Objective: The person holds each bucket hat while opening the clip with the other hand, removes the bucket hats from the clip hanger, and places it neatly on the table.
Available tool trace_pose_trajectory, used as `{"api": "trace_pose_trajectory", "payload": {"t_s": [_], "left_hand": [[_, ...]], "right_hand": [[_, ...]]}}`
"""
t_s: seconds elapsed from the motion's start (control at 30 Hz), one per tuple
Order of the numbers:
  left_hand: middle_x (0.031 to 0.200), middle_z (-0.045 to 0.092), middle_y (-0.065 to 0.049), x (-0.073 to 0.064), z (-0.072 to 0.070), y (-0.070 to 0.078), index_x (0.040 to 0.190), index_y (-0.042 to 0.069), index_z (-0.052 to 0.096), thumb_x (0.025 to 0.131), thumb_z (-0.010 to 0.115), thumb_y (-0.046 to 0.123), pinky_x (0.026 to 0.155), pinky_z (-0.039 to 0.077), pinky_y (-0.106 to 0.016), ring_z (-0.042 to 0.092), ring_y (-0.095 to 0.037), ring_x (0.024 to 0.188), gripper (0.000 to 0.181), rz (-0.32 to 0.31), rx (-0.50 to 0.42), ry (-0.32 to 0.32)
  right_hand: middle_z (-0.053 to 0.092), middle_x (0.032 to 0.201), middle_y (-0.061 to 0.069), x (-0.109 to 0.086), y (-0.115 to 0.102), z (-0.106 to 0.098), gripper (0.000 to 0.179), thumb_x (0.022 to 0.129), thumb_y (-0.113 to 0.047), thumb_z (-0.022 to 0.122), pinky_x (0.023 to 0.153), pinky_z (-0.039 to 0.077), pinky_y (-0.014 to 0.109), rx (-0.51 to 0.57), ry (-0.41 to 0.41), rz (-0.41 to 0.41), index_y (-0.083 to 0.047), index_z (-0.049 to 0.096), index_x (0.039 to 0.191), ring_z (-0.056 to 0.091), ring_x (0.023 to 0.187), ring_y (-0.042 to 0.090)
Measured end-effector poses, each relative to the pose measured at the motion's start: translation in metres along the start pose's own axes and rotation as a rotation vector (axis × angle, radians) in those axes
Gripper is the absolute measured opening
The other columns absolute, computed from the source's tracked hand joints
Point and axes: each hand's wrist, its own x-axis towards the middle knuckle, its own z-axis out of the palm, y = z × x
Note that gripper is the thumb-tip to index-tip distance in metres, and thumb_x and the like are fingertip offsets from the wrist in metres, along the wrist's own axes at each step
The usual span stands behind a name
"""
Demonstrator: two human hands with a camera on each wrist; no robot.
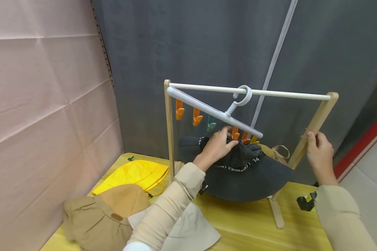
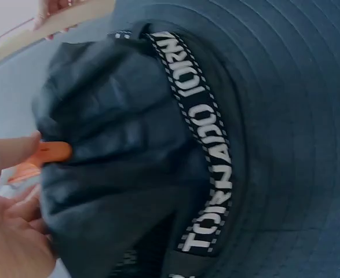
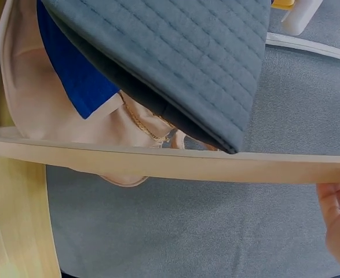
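A dark wide-brimmed hat (image 1: 242,181) with a white-lettered band hangs from clips at the low right end of a tilted pale hanger (image 1: 215,112). My left hand (image 1: 216,148) pinches an orange clip (image 1: 235,134) at the hat's gathered crown; in the left wrist view the thumb lies against that clip (image 2: 55,152), fingers curled beneath. The hanger's hook loops over the white rail (image 1: 279,93) of a wooden stand. With my right hand (image 1: 321,157) I grip the stand's right post (image 1: 314,122). In the right wrist view the quilted brim (image 3: 187,63) overlaps the post.
Left on the yellow table (image 1: 238,223) lie a yellow hat (image 1: 138,174), a tan hat (image 1: 125,198), a brown hat (image 1: 103,219) and a pale hat (image 1: 191,226). Behind the dark hat is a beige hat (image 3: 36,92). A grey curtain (image 1: 207,42) hangs behind the stand.
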Motion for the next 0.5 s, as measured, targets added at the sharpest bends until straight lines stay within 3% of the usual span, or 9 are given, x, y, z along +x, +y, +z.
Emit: {"api": "trace_pose_trajectory", "payload": {"t_s": [0.2, 0.27, 0.37, 0.43, 0.5], "left_hand": [[0.102, 0.063, -0.007, -0.003, 0.000, -0.003, 0.118, 0.007, 0.051, 0.093, 0.055, 0.030, 0.077, 0.049, -0.028, 0.061, -0.018, 0.089, 0.033, 0.074, 0.080, -0.005], [0.098, 0.063, -0.008, -0.005, -0.001, -0.003, 0.118, 0.006, 0.050, 0.094, 0.054, 0.029, 0.073, 0.048, -0.028, 0.060, -0.018, 0.084, 0.033, 0.090, 0.105, -0.015], [0.096, 0.063, -0.009, -0.007, -0.002, -0.004, 0.120, 0.005, 0.048, 0.095, 0.051, 0.027, 0.071, 0.048, -0.029, 0.061, -0.019, 0.081, 0.033, 0.107, 0.132, -0.036], [0.095, 0.063, -0.009, -0.008, -0.002, -0.005, 0.120, 0.005, 0.048, 0.096, 0.050, 0.027, 0.071, 0.047, -0.028, 0.060, -0.018, 0.080, 0.033, 0.112, 0.140, -0.049], [0.094, 0.063, -0.008, -0.009, -0.001, -0.007, 0.119, 0.005, 0.049, 0.096, 0.049, 0.027, 0.070, 0.047, -0.027, 0.060, -0.017, 0.079, 0.031, 0.119, 0.136, -0.065]], "right_hand": [[0.050, 0.093, -0.024, -0.002, 0.001, -0.002, 0.051, 0.099, -0.041, 0.034, 0.068, 0.039, 0.011, 0.009, -0.013, -0.011, -0.008, 0.047, 0.135, 0.042, 0.079, -0.014], [0.056, 0.096, -0.015, -0.002, -0.001, -0.004, 0.051, 0.099, -0.041, 0.035, 0.066, 0.037, 0.009, 0.000, -0.022, -0.019, -0.007, 0.048, 0.134, 0.043, 0.079, -0.012], [0.056, 0.115, 0.006, -0.004, -0.006, -0.007, 0.052, 0.099, -0.039, 0.035, 0.071, 0.041, 0.013, -0.040, -0.040, 0.016, -0.005, 0.045, 0.136, 0.052, 0.092, 0.004], [0.048, 0.126, 0.011, -0.010, -0.014, -0.007, 0.048, 0.098, -0.036, 0.039, 0.079, 0.044, 0.017, -0.031, 0.021, 0.072, -0.009, 0.045, 0.137, 0.052, 0.104, 0.013], [0.045, 0.124, 0.000, -0.021, -0.022, -0.004, 0.043, 0.096, -0.029, 0.045, 0.086, 0.044, 0.020, 0.036, 0.154, 0.068, -0.011, 0.047, 0.135, 0.050, 0.109, 0.013]]}}
